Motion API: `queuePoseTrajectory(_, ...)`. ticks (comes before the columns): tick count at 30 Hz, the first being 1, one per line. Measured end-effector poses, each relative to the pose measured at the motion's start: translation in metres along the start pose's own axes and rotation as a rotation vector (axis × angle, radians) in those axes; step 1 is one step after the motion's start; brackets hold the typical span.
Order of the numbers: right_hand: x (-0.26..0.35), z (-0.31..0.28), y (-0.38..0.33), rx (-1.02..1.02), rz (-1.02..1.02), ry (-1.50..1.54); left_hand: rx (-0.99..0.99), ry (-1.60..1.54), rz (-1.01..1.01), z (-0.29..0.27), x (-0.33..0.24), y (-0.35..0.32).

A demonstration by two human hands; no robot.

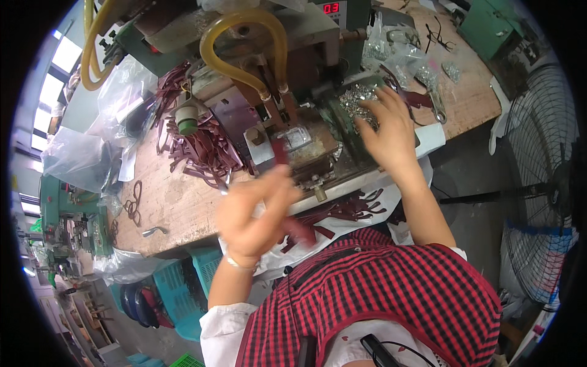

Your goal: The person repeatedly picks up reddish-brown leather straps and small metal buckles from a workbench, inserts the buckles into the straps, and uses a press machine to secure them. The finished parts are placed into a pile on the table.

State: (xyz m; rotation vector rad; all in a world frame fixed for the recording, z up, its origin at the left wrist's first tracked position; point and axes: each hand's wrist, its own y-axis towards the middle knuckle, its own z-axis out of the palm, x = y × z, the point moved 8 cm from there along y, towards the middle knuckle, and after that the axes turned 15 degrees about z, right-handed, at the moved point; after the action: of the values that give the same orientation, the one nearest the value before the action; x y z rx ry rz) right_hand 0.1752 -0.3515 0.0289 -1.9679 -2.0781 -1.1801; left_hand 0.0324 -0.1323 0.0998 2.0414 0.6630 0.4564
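My left hand (255, 211) is closed on a dark red strap (280, 150), which looks like leather. One end sticks out toward the press and the other hangs below my fingers; hand and strap are blurred. Just beyond the strap's end is the press's small metal work plate (295, 139). My right hand (391, 131) hovers at a tray's heap of small shiny metal pieces (354, 101), thumb and fingers apart. Nothing shows between them, though the fingertips overlap the heap.
Yellow hoses (211, 46) loop over the press. A pile of dark red straps (205, 147) lies left of it, and more straps (342, 211) lie on white cloth before me. Bags of metal parts (422, 70) sit at the far right. A fan (538, 183) stands beyond the table's right edge.
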Motion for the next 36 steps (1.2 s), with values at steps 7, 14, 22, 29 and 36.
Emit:
queuePoseTrajectory(7, -0.059, 0.015, 0.009, -0.065, 0.057, 0.125, 0.054, 0.095, 0.17, 0.042, -0.011, 0.002)
queuePoseTrajectory(14, -0.047, 0.029, 0.03, -0.116, -0.104, 0.082, 0.021, 0.057, 0.178, 0.044, -0.009, 0.002)
queuePoseTrajectory(22, -0.052, 0.056, 0.014, 0.011, 0.049, 0.032, 0.071, 0.045, -0.106, 0.012, -0.015, -0.039)
queuePoseTrajectory(29, -0.114, 0.046, -0.007, -0.114, 0.626, 1.023, -0.254, 0.289, -0.812, -0.108, 0.055, -0.133)
queuePoseTrajectory(36, -0.07, 0.048, 0.017, 0.0, 0.433, 0.84, 0.593, 0.618, -0.812, -0.056, 0.122, -0.135)
